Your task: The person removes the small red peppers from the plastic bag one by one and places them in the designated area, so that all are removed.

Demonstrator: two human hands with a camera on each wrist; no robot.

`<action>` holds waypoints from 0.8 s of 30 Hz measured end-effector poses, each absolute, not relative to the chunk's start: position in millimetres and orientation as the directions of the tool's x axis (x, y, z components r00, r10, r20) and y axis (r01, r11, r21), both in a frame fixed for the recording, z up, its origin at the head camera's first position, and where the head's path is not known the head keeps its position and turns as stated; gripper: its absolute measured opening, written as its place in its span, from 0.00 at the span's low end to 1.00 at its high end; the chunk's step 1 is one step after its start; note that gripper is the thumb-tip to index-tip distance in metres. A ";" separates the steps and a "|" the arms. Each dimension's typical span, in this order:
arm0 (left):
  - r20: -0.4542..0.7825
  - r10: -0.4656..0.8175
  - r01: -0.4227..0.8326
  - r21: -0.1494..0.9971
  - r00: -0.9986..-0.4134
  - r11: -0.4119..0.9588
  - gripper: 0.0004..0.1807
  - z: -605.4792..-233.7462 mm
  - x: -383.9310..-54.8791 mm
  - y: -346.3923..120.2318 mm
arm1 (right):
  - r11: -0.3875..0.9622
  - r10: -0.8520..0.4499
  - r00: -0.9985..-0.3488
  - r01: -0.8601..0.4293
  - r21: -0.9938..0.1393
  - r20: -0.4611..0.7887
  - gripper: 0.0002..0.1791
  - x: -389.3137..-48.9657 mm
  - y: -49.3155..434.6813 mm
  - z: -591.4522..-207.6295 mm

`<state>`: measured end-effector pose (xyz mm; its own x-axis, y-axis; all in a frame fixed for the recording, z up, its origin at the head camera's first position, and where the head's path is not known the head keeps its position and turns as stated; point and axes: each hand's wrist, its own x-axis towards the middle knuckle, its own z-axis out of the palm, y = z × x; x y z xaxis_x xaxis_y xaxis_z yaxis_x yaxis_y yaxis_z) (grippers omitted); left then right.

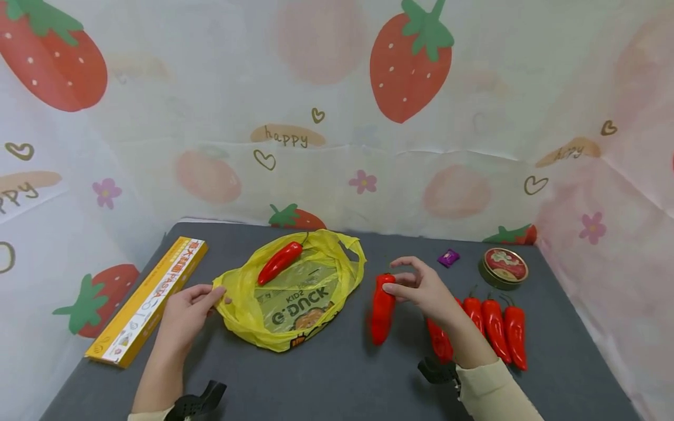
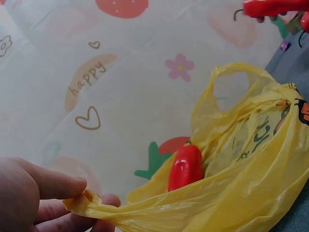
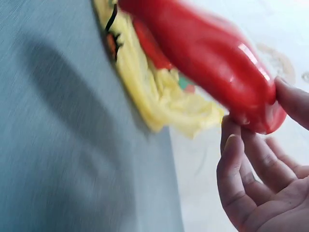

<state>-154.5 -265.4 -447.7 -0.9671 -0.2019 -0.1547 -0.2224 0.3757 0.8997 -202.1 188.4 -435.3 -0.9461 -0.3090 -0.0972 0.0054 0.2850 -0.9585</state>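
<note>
My left hand [image 1: 186, 313] pinches the left edge of a yellow plastic bag [image 1: 244, 318], which lies spread wide with its mouth up. A red chili pepper [image 1: 279, 263] rests inside the bag, at the back left. In the left wrist view this pepper [image 2: 186, 166] shows just past the pinched rim [image 2: 89, 203]. To the right of the bag, my right hand [image 1: 426, 292] holds another red pepper [image 1: 382, 310] near its stem end, thumb against fingers, above the table. The right wrist view shows that pepper [image 3: 212, 58] large, its shadow falling on the table.
Several red peppers [image 1: 495, 330] lie in a row at the right, partly behind my right forearm. Behind them are a small purple wrapped candy [image 1: 449, 258] and a round red-lidded tin [image 1: 504, 267]. A yellow pasta box [image 1: 150, 298] lies along the table's left edge. A printed cloth hangs behind.
</note>
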 end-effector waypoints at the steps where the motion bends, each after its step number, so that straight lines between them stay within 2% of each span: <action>1: -0.153 -0.199 -0.220 0.900 -0.968 0.375 0.29 -447.2 -154.6 -265.3 | 0.310 -0.294 -0.950 0.009 -0.951 -0.105 0.32 -200.9 194.4 -437.5; 9: -0.147 -0.194 -0.212 0.899 -0.970 0.383 0.28 -444.5 -153.9 -263.1 | 0.491 -0.220 -0.962 0.034 -0.871 -0.161 0.30 -194.0 235.0 -449.3; 17: -0.149 -0.206 -0.223 0.886 -0.967 0.405 0.28 -445.5 -156.7 -263.0 | 0.707 -0.225 -0.967 -0.078 -0.703 -0.120 0.28 -199.2 249.5 -456.0; 24: -0.151 -0.206 -0.225 0.886 -0.967 0.405 0.28 -445.1 -156.3 -262.0 | 0.787 -0.227 -0.970 -0.127 -0.604 -0.091 0.26 -201.1 244.2 -463.9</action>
<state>-156.3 -262.0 -445.1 -0.9667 -0.2064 -0.1514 -0.2252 0.4049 0.8862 -201.1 244.2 -463.9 -0.9696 -0.2269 -0.0912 -0.1273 0.7869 -0.6039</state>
